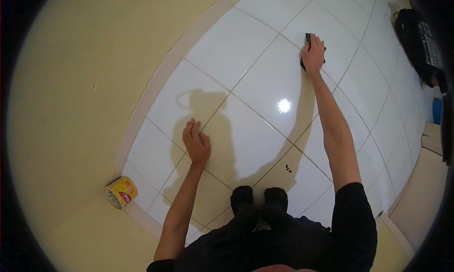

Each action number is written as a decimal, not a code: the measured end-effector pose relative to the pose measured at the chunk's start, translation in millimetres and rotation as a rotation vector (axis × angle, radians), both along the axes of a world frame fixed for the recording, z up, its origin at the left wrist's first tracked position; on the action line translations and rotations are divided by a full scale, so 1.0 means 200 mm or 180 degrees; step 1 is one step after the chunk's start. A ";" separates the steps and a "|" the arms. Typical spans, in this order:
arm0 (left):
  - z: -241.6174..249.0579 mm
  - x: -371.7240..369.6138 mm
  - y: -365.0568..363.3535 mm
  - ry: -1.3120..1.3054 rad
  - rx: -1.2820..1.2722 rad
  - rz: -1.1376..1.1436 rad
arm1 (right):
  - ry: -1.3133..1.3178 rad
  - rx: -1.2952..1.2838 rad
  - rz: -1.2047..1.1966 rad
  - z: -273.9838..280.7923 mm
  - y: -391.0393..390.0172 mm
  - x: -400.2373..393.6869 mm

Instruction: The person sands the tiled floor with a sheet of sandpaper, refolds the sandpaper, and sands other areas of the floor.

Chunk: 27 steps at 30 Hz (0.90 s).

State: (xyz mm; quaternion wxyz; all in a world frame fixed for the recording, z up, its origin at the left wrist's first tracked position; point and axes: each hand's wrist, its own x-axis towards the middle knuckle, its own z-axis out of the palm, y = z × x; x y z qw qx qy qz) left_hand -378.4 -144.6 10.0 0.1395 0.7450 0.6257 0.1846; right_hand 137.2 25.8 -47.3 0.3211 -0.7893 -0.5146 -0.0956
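My right hand (313, 54) is stretched far forward on the white tiled floor (265, 73). Its fingers lie over a dark cloth-like thing (308, 37), pressed against the tiles, with dark edges showing on both sides of the hand. Nearer to me on the left, my left hand (196, 143) is low over the tiles. Its fingers are extended, the thumb stands apart, and nothing shows in it. A few small dark bits (288, 168) lie on the floor in front of my feet (275, 196).
A yellow tin (125, 191) lies at the base of the cream wall (94, 87) on the left. At the far right are a black bag (416, 45) and a blue object (437, 111). A pale panel (421, 177) borders the floor at the lower right.
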 end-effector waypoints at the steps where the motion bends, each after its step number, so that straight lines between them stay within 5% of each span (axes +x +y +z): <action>1: -0.01 -0.01 0.00 -0.0011 -0.0003 -0.0015 | -0.0025 0.0029 0.0023 -0.01 0.06 -0.03; 14: -0.03 -0.03 0.01 -0.0032 -0.0101 -0.0011 | -0.0088 0.0116 0.0882 -0.01 0.63 -0.51; 27: -0.03 -0.03 0.01 -0.0076 -0.0078 -0.0011 | 0.0268 0.0155 0.2197 0.07 0.70 -0.97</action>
